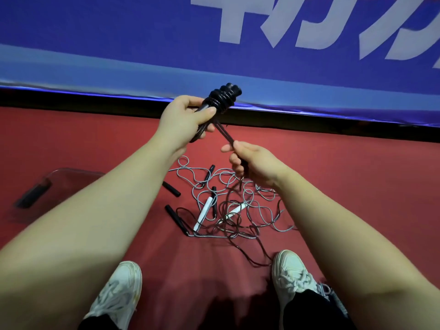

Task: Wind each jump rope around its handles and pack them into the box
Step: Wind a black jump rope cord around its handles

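My left hand grips a pair of black jump rope handles held together, with several dark coils of rope wound round their upper end. From the coils a doubled dark cord runs down to my right hand, which holds it taut in curled fingers. The cord's loose tail trails down to the red floor. Below my hands lies a tangle of grey and dark ropes with black handles and white handles. A clear plastic box sits on the floor at the left, partly behind my left forearm.
A blue banner with white lettering runs across the back, with a black strip under it. My two white sneakers stand on the red floor near the bottom edge. A dark object lies inside the box.
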A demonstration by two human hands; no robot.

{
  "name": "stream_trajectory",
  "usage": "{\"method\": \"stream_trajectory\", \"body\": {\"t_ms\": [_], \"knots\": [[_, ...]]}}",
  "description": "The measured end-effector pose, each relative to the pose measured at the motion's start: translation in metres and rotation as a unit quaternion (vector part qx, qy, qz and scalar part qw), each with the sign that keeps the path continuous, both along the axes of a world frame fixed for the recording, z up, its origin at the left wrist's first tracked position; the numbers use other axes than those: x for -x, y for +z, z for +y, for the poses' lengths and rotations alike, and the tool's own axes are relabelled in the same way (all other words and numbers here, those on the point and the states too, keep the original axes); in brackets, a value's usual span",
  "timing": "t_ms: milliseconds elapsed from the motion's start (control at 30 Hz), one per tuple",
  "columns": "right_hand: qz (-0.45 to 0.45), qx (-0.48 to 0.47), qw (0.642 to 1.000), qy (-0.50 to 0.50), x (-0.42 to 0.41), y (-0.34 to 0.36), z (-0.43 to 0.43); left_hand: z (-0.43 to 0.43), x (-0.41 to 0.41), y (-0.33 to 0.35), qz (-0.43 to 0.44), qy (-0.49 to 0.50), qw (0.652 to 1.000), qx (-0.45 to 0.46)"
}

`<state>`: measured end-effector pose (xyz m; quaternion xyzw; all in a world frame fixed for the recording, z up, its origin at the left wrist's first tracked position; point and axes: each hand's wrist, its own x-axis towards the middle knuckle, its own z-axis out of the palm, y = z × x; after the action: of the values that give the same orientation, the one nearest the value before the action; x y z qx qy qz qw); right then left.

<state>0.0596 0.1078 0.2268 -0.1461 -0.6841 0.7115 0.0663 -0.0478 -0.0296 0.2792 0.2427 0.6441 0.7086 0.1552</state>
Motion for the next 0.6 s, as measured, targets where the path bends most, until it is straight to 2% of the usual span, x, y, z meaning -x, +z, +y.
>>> {"method": "stream_trajectory", "body": {"t_ms": [33, 67, 167, 300, 400, 433, 500, 567, 600], "knots": [[-0.026, 0.066, 0.997, 0.009, 0.0, 0.001, 0.0, 0.0, 0.001, -0.003, -0.004, 0.006, 1.0, -0.002], [-0.045, 0.079, 0.996, 0.008, 0.0, 0.0, 0.001, -0.001, 0.003, -0.006, -0.002, 0.012, 1.0, 0.005], [-0.09, -0.035, 0.995, -0.002, 0.001, 0.003, -0.003, -0.003, 0.008, -0.016, 0.04, 0.035, 0.998, 0.046], [-0.104, -0.206, 0.973, -0.013, -0.002, 0.032, -0.015, -0.009, 0.013, -0.024, 0.132, 0.068, 0.981, 0.121], [-0.114, -0.254, 0.96, -0.018, -0.006, 0.048, -0.018, -0.013, 0.011, -0.028, 0.219, 0.045, 0.957, 0.183], [-0.117, -0.227, 0.967, -0.022, -0.009, 0.052, -0.018, -0.013, 0.01, -0.028, 0.249, 0.037, 0.947, 0.199], [-0.121, -0.103, 0.987, -0.027, -0.012, 0.057, -0.019, -0.015, 0.008, -0.027, 0.304, 0.019, 0.924, 0.231], [-0.128, 0.004, 0.992, -0.017, -0.014, 0.06, -0.021, -0.016, 0.006, -0.025, 0.341, 0.005, 0.905, 0.255], [-0.131, 0.024, 0.991, -0.009, -0.015, 0.06, -0.023, -0.017, 0.004, -0.025, 0.357, 0.002, 0.895, 0.267]]}}
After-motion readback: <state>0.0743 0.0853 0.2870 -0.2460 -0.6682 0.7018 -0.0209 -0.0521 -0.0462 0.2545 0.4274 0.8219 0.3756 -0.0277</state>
